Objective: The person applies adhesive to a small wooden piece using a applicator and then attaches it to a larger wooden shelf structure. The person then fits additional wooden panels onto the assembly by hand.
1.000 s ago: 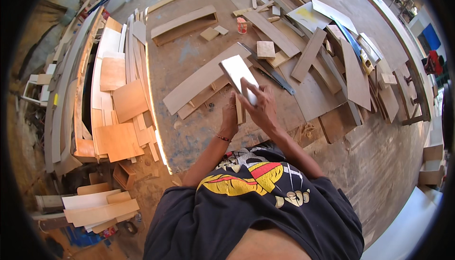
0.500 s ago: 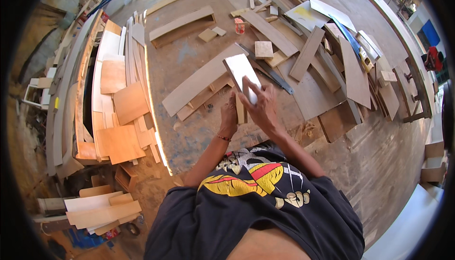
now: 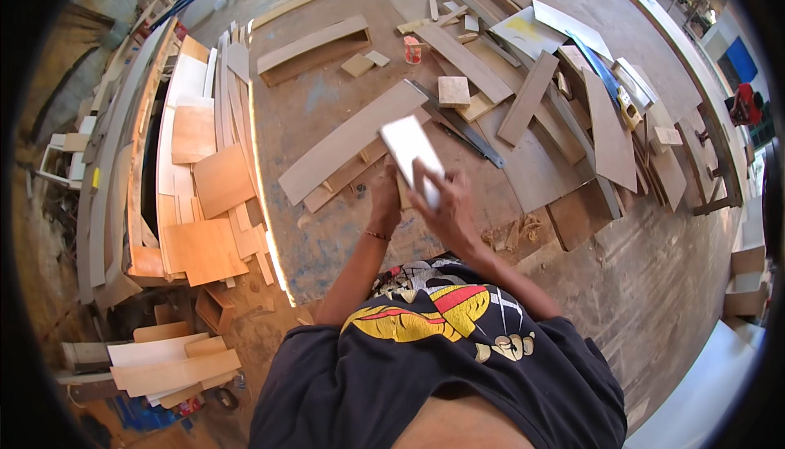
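A small white-faced wooden piece [image 3: 409, 143] is held out in front of me over the bench, tilted with its white side up. My left hand [image 3: 386, 202] is closed round its near left side, where a strip of pale wood shows by the fingers. My right hand [image 3: 448, 208] lies over the near right end, fingers bent onto the white face. Whether something thin sits under those fingers I cannot make out. Just beyond, a long wooden board assembly [image 3: 347, 142] rests on the bench, with a dark-bladed handsaw [image 3: 474, 140] to its right.
A square wood block [image 3: 454, 91] and a red-and-white cup [image 3: 412, 50] stand farther back. Boards and offcuts pile up at right, with a blue-bladed handsaw [image 3: 601, 69] on them. Stacked panels [image 3: 204, 249] line the left side. Wood shavings [image 3: 523, 231] lie near my right forearm.
The white-faced piece has come slightly nearer to me and to the left, together with both hands. Its dark side edge shows less now.
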The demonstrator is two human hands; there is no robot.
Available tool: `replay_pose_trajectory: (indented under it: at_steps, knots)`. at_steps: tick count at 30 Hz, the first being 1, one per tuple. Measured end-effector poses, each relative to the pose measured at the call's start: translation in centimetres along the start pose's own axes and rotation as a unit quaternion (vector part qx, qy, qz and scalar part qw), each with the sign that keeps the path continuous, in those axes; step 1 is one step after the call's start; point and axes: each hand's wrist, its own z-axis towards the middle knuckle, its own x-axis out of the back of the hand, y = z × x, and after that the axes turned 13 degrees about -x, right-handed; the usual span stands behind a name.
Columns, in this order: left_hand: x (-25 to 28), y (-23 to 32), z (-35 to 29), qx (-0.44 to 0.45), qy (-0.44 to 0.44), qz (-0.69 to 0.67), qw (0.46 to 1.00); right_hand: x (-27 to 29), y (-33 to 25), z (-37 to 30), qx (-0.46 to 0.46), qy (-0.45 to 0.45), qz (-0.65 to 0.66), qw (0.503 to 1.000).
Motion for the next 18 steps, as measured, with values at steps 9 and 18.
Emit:
replay_pose_trajectory:
  at_steps: [9, 18]
  knots:
    - [-1.1, -1.2, -0.8, 0.075, 0.002, -0.027, 0.997, 1.0, -0.7, 3.6, -0.050, 0.006, 0.075, 0.996]
    - [1.3, -1.2, 1.1, 0.003, -0.035, -0.066, 0.997, 0.6, -0.7, -0.5, -0.002, -0.018, 0.035, 0.999]
